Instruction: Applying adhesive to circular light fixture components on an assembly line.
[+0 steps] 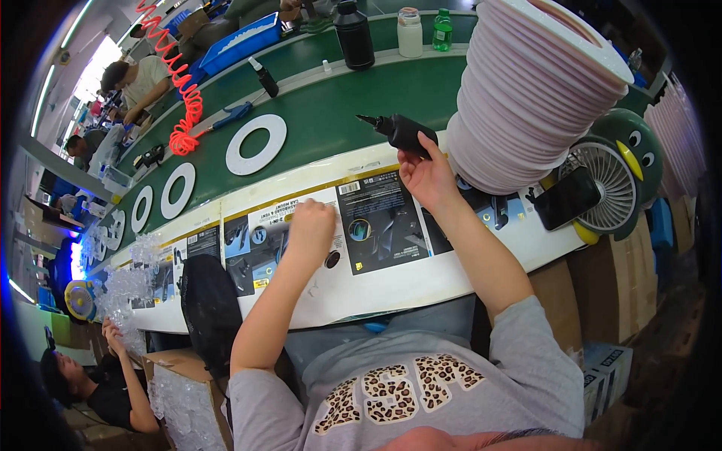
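Observation:
My right hand (427, 177) is wrapped round a black squeeze bottle (410, 134), tilted so that its thin pointed nozzle aims left over the green belt. My left hand (312, 225) is closed and lowered onto the printed packaging sheets (383, 222) that cover the white bench edge; whatever its fingers hold is hidden. A small dark round piece (332, 259) shows beside the left wrist. Beyond both hands, a flat white ring (235, 146) lies on the green belt (331, 113), with a second white ring (169, 197) farther left.
A tall stack of white rings (519, 98) rises close to my right hand. A phone (568, 199) leans on a penguin-shaped fan (605, 177). A blue air gun (233, 114) on a red coiled hose, bottles and a blue tray (241, 43) stand farther back. Another person (105, 391) works at left.

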